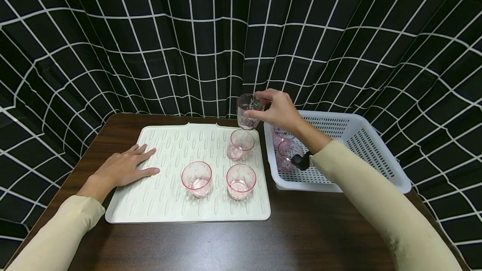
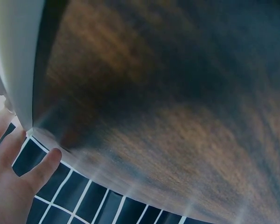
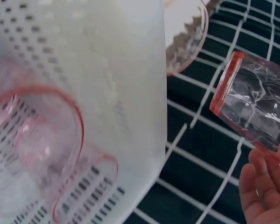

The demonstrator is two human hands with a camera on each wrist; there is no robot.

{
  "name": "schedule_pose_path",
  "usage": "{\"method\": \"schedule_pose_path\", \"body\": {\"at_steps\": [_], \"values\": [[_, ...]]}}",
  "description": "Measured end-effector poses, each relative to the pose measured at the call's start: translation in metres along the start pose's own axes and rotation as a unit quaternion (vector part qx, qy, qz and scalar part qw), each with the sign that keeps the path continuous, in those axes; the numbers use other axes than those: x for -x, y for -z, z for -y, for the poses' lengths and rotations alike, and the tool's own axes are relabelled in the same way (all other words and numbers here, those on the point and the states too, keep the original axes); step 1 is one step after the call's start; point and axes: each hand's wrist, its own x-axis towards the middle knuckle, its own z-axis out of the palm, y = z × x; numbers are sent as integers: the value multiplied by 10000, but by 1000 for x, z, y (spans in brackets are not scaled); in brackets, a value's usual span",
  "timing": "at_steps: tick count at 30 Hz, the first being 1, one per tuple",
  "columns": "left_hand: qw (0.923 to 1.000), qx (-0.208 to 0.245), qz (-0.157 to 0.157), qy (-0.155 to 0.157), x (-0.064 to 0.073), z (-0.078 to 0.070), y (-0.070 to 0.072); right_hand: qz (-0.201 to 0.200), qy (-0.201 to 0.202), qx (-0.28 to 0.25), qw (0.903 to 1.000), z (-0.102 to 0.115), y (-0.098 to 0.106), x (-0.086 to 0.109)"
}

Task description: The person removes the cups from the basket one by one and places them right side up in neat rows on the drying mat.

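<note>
The right hand [image 1: 276, 112] pinched a cup [image 1: 245, 120] by the back edge of the mat [image 1: 162, 204]. Three cups [image 1: 241, 182] stood nearby. The left hand [image 1: 122, 168] had spread fingers. A sleeve [image 1: 361, 183] partly hid the basket [image 1: 384, 158].

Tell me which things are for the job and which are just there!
For the job, it seems:
lifted glass in the right grip
white tray
three glasses standing on it
pale basket
more glasses inside

Just there:
dark table
black checked curtain
</note>
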Motion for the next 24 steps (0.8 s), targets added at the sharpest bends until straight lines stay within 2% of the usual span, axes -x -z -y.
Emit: {"method": "schedule_pose_path", "body": {"at_steps": [6, 14, 24], "values": [[10000, -22, -19, -28, -1, 0, -1, 382, 118, 2, 9992, 15, -22, -2], [10000, -17, -5, -5, -1, 0, 0, 697, 491, 62, 9963, 34, -44, -8], [9999, -47, -61, -81, -1, 2, 0, 1480, 544, 154, 9874, 51, -73, -10]]}}
